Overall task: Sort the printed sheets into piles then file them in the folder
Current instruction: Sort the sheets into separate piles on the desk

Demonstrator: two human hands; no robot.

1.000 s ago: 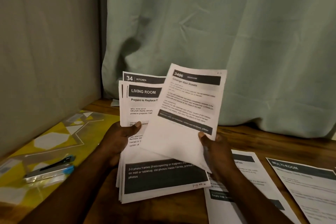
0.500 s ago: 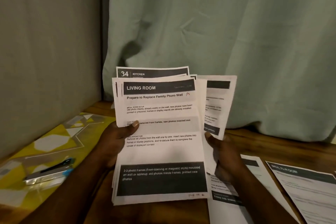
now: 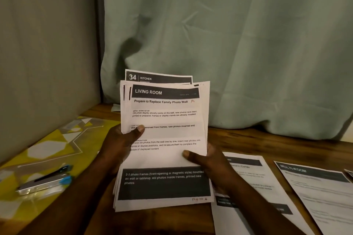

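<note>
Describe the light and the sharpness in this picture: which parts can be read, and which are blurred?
Head view: dim, warm light; the top sheet of the stack in the left hand and right hand reads sharply; the MULTI-ROOM sheet and the pen near the edges are soft; a shadow falls on the curtain behind the stack.

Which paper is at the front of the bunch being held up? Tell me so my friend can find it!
Over the wooden table before the green curtain, the left hand and right hand hold up a stack of sheets. The front sheet is headed LIVING ROOM in white on a dark bar; the sheet peeking out behind it says 34 KITCHEN.
</note>
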